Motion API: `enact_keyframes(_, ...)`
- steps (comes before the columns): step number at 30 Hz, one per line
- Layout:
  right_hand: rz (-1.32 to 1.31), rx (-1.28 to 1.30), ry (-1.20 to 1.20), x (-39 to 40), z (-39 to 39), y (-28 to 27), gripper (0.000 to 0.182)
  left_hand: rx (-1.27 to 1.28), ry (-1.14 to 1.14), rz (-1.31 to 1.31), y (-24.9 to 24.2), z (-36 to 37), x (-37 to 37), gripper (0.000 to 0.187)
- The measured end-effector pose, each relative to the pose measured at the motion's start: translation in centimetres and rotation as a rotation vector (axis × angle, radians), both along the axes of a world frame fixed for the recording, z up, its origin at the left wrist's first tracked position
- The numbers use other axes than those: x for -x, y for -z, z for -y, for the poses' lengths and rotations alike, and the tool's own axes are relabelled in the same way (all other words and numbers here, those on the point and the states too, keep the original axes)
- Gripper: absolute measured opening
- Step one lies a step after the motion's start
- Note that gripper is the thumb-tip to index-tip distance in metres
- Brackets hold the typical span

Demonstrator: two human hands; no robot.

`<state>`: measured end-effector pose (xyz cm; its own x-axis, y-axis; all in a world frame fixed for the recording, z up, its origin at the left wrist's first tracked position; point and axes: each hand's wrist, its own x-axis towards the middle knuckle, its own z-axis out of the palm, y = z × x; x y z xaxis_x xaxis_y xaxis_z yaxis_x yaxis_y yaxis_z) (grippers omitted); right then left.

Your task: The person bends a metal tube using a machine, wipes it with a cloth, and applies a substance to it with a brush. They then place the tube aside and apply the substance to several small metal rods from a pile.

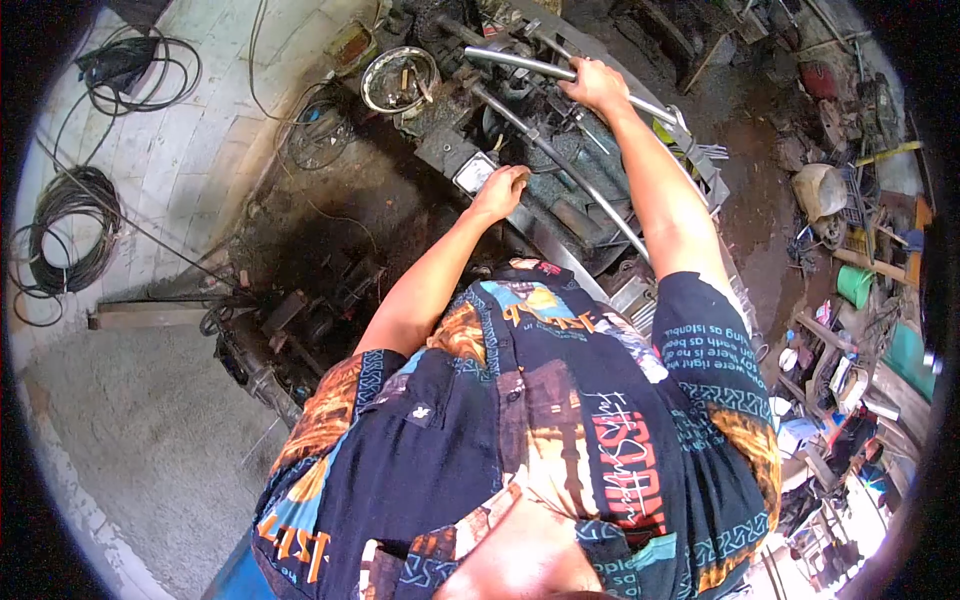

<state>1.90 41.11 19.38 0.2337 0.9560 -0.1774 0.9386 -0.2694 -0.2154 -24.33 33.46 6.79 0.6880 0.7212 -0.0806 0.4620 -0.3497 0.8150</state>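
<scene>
My right hand (597,86) is closed around a shiny metal bar (515,60), which slants over the far part of a greasy machine that looks like a lathe (575,215). Nearer my body, my left hand (500,193) rests at the machine's left side with curled fingers; what they grip is hidden. Just left of that hand sits a pale square plate (474,172). Between my arms, a long thin metal rod (560,157) runs diagonally along the machine.
A round pan (400,80) with dark contents stands at the machine's far left. Coiled black cable (75,230) lies on the pale floor. To the right are a green bucket (854,286), a whitish container (820,191) and scattered clutter. A wooden beam (165,314) lies left.
</scene>
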Motion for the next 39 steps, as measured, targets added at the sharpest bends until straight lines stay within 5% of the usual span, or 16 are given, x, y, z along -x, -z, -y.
enact_keyframes(21,-0.048,0.002,0.082,-0.5,1.4,-0.6,0.044,-0.001,0.034,0.078,-0.1,0.4,-0.1,0.026)
enact_keyframes(36,-0.022,0.002,0.045,-0.5,0.7,0.0,0.058,0.015,0.047,0.033,-0.2,-0.1,0.4,0.029)
enact_keyframes(39,-0.036,-0.018,0.088,-0.5,1.1,0.0,0.043,-0.008,0.042,0.030,0.0,0.1,0.3,0.029)
